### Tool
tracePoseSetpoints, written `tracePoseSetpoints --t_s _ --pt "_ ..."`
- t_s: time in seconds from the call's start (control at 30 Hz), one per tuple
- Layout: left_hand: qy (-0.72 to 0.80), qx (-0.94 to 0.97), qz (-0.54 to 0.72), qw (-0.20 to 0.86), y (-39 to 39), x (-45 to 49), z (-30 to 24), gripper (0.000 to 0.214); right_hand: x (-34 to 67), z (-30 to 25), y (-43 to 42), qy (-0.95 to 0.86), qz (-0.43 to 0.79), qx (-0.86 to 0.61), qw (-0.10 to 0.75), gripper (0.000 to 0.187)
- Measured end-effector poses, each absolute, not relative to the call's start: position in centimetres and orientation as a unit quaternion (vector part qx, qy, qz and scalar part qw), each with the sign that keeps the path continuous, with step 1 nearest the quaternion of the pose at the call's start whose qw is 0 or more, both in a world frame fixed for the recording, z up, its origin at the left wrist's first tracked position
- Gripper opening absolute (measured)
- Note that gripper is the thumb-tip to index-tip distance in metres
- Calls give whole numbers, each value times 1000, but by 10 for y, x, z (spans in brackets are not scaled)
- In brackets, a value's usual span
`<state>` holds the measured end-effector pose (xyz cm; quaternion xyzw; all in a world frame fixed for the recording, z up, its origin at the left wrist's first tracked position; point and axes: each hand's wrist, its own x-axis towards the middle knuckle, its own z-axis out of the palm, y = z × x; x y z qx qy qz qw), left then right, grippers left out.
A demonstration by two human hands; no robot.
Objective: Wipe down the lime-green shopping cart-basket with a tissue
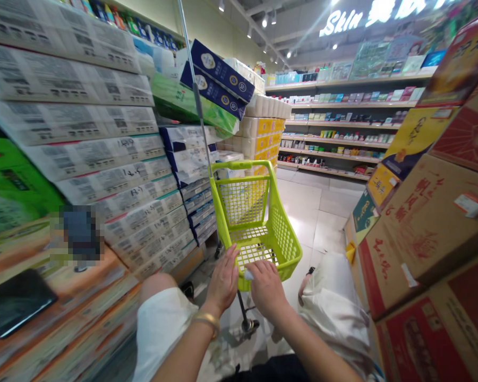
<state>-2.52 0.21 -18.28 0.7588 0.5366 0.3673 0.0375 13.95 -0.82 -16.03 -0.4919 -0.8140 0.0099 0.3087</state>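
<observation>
In the head view a lime-green shopping cart (290, 254) with a grid-walled basket stands in front of me. My left hand (224, 278) rests against the near left corner of its rim, fingers stretched out along it; a gold bangle (207, 322) circles that wrist. At the near rim, my right hand (267, 289) has its fingers bent, with a small whitish piece (249, 275) by its thumb and index finger. It looks like a folded wipe or tissue, though its kind is unclear. A thin metal pole (199, 106) rises from the cart's far left corner.
Stacked paper packs (115, 122) line the left side. A dark phone-like slab (19, 302) lies on orange packs beside a pixelated patch. Cardboard cartons (426, 228) tower on the right. Beyond the tiled aisle (310, 212) stand stocked shelves (342, 106).
</observation>
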Motion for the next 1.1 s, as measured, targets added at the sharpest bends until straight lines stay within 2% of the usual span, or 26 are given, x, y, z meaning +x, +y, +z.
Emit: tracePoseSetpoints --t_s 0.17,0.4,0.53,0.8,1.1 --pt "518 755 397 56 4 -24 -195 52 151 -161 -6 -781 2 -544 306 38" --pt "508 756 404 82 4 -31 -195 50 100 -170 -18 -798 -25 -509 322 34" --pt "514 758 396 71 -3 -35 -183 48 124 -165 -17 -815 -9 -492 306 40" --pt "523 747 408 41 -5 -25 -185 46 166 -173 -4 -762 -40 -556 330 44" --pt "522 758 389 43 -7 -31 -183 42 127 -170 -23 -817 1 -472 330 49"
